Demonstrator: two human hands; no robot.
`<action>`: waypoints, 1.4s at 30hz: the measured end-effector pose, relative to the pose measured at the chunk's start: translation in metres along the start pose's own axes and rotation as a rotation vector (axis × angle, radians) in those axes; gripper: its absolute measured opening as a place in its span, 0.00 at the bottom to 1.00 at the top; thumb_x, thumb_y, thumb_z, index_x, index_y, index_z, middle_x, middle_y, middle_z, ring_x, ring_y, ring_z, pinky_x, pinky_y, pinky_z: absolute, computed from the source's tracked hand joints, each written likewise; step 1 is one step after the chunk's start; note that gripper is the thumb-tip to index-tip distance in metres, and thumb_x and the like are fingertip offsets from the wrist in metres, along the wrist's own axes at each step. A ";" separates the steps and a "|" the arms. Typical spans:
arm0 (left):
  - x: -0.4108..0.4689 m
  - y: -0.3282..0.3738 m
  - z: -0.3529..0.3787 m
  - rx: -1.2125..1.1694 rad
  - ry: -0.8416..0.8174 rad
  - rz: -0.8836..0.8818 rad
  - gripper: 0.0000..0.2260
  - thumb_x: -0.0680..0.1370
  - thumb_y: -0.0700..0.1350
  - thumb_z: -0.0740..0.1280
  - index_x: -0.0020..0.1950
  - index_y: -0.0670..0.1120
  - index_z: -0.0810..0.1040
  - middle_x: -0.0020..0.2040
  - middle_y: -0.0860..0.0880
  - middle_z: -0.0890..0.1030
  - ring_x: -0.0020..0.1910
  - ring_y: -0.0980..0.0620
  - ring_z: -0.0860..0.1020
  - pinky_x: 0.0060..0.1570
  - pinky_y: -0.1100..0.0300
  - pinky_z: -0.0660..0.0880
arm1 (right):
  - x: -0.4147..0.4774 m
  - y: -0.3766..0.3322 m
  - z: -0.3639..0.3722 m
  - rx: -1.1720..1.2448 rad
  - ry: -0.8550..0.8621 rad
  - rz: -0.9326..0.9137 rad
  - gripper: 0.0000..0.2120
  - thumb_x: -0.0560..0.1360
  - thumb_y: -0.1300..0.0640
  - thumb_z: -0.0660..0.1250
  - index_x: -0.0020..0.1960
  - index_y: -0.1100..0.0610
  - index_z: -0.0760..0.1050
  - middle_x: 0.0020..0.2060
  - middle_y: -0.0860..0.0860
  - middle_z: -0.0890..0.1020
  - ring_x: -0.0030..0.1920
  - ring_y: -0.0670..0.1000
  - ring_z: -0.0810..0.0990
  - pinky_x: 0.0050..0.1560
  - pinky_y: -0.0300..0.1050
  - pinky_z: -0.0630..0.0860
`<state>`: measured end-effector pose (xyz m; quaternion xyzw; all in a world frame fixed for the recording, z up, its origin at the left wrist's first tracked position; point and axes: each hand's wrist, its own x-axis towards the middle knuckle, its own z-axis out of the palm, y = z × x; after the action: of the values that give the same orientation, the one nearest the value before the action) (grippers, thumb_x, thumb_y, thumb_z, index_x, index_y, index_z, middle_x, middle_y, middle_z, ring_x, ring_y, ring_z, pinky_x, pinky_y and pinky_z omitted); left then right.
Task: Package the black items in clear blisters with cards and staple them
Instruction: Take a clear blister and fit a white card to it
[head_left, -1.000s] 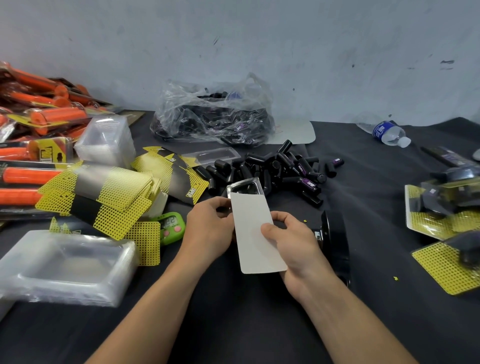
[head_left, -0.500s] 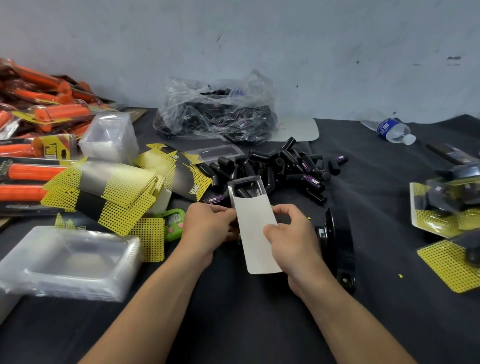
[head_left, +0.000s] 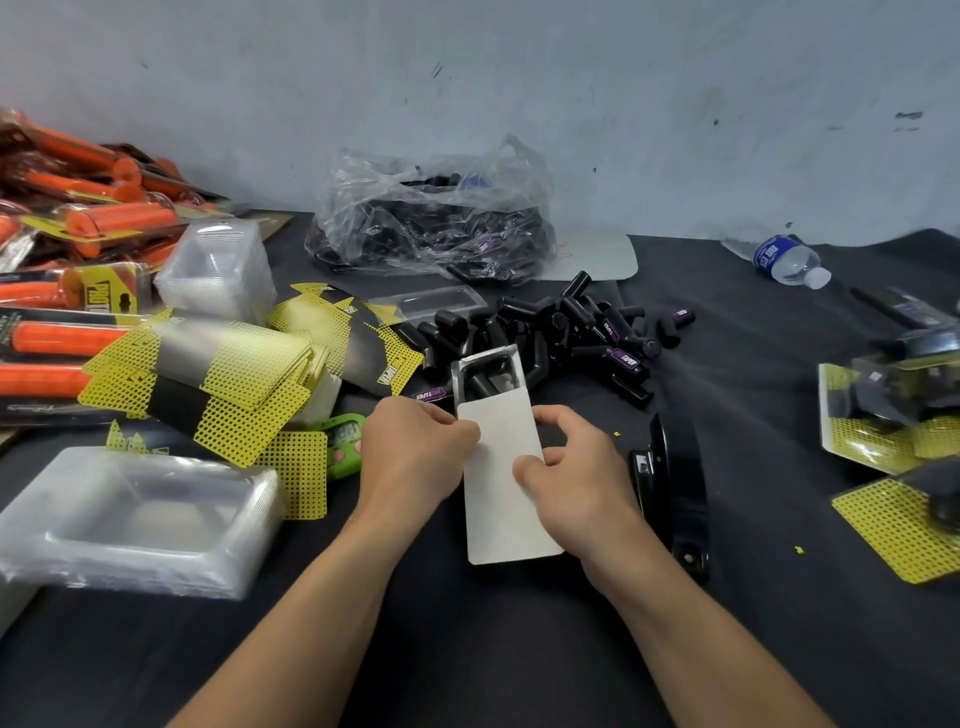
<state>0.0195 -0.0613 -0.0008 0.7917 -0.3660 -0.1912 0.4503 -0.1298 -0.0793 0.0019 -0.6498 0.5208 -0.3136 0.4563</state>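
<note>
pinching the card (head_left: 506, 499) at its edges, left hand (head_left: 415, 457) and right hand (head_left: 576, 483) hold it part-way into the clear blister (head_left: 485, 364), near the loose black items (head_left: 561, 332). stapling remains: stapler (head_left: 675, 499) lies untouched, finished packs (head_left: 883, 410) at right.

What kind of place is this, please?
Probably a small hand-packing workshop: a heap of loose black items, stacks of clear blisters and yellow cards, and a black stapler share one dark table.

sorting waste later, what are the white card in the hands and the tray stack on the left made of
The white card looks like matte paperboard: flat, stiff, no glare. The tray stack is likely thin clear plastic: glossy, see-through, moulded rims.
</note>
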 end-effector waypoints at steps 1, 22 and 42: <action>-0.001 0.000 0.000 0.054 0.033 0.040 0.09 0.69 0.42 0.73 0.28 0.46 0.83 0.25 0.50 0.81 0.27 0.55 0.80 0.22 0.64 0.72 | 0.000 -0.001 0.000 0.010 -0.007 -0.003 0.19 0.75 0.64 0.66 0.52 0.39 0.74 0.36 0.54 0.87 0.39 0.59 0.85 0.39 0.59 0.84; -0.001 0.002 -0.001 0.038 -0.118 0.170 0.12 0.72 0.40 0.75 0.55 0.47 0.87 0.30 0.61 0.82 0.36 0.72 0.79 0.31 0.78 0.70 | 0.006 0.009 -0.003 0.140 0.093 0.031 0.13 0.77 0.66 0.66 0.51 0.47 0.75 0.35 0.51 0.87 0.39 0.60 0.85 0.34 0.56 0.82; -0.003 0.000 0.001 -0.208 -0.386 0.129 0.27 0.65 0.40 0.73 0.62 0.59 0.76 0.44 0.53 0.86 0.41 0.58 0.84 0.44 0.59 0.81 | 0.011 0.013 -0.004 0.123 0.202 0.015 0.06 0.76 0.59 0.70 0.45 0.51 0.74 0.33 0.55 0.85 0.35 0.60 0.82 0.32 0.52 0.78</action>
<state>0.0175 -0.0594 -0.0015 0.6647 -0.4737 -0.3464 0.4623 -0.1358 -0.0920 -0.0096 -0.5817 0.5487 -0.4053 0.4430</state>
